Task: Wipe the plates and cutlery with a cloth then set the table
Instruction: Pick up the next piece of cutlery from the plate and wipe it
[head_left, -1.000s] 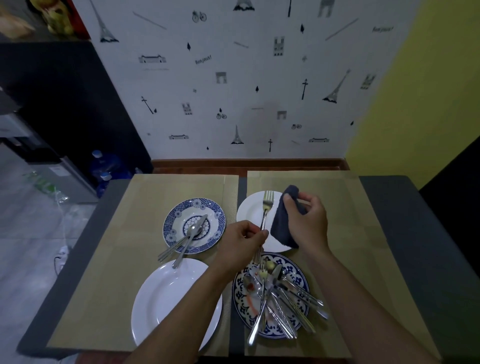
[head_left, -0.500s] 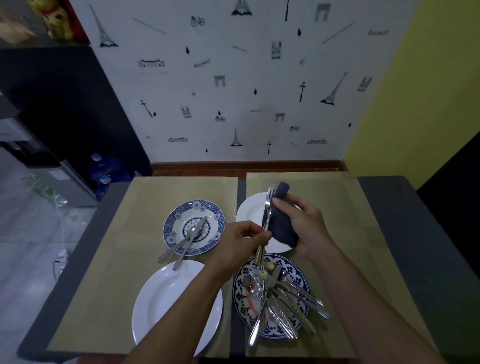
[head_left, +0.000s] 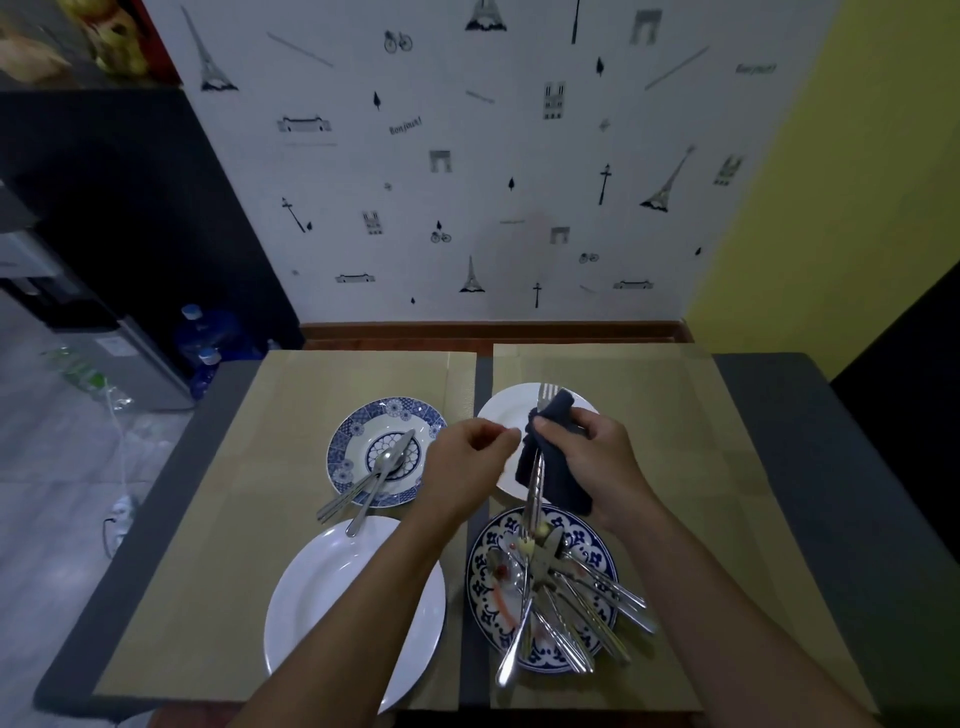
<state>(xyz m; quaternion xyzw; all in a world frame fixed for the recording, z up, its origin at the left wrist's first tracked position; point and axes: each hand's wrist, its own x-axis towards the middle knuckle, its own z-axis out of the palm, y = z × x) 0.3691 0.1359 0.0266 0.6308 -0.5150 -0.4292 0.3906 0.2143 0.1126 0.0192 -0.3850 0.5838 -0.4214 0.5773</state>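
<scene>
Over the far white plate (head_left: 501, 415): fork wipe in hand
Right hand (head_left: 597, 460) fingers clamp the dark cloth (head_left: 558, 470) round the fork (head_left: 535, 486), tines up. Left hand (head_left: 467, 462) sits just beside, fingers curled, nothing seen in them. Soiled cutlery waits on the patterned plate (head_left: 480, 577). Next move likely needs the left hand to steady the handle
</scene>
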